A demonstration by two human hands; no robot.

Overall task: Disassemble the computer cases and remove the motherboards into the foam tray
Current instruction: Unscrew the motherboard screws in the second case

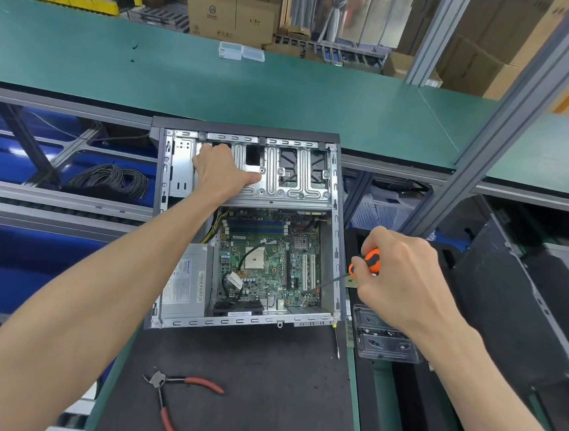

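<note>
Unscrewing the green motherboard point(268, 265), still seated in the open grey steel computer case point(336, 254) on the black mat's point(245, 366) far edge: left hand point(220, 172) pressed flat on the silver drive cage point(296, 182), right hand point(398, 277) gripping the orange-and-black screwdriver point(368, 262), tip apparently at the board's right-hand edge; next, seating it squarely in a screw.

Labels on power supply point(187, 284) too blurred

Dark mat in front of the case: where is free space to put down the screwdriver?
The dark mat is bare between the computer case and the red-handled cutters, and right of the cutters. Crowded: the right edge, with a thin screwdriver and a clear plastic box.
</note>
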